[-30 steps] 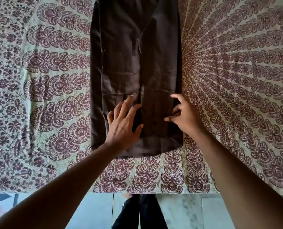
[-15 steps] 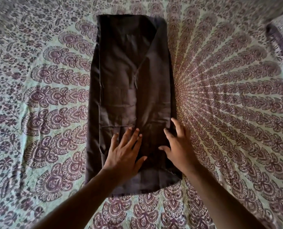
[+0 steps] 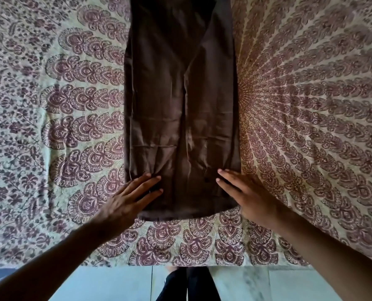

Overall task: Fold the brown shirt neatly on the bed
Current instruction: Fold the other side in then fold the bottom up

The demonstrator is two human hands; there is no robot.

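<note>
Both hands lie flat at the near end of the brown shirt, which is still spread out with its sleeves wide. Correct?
Not quite. The head view shows the brown shirt already folded into a narrow strip. The left hand and right hand do lie flat at its near end.

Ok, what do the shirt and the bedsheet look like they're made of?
The shirt looks like thin woven cloth, maybe cotton or a blend: a soft sheen, sharp creases and fine wrinkles. The bedsheet looks like matte printed cotton: flat maroon motifs on a pale ground, no shine. Neither fibre is certain.
</note>
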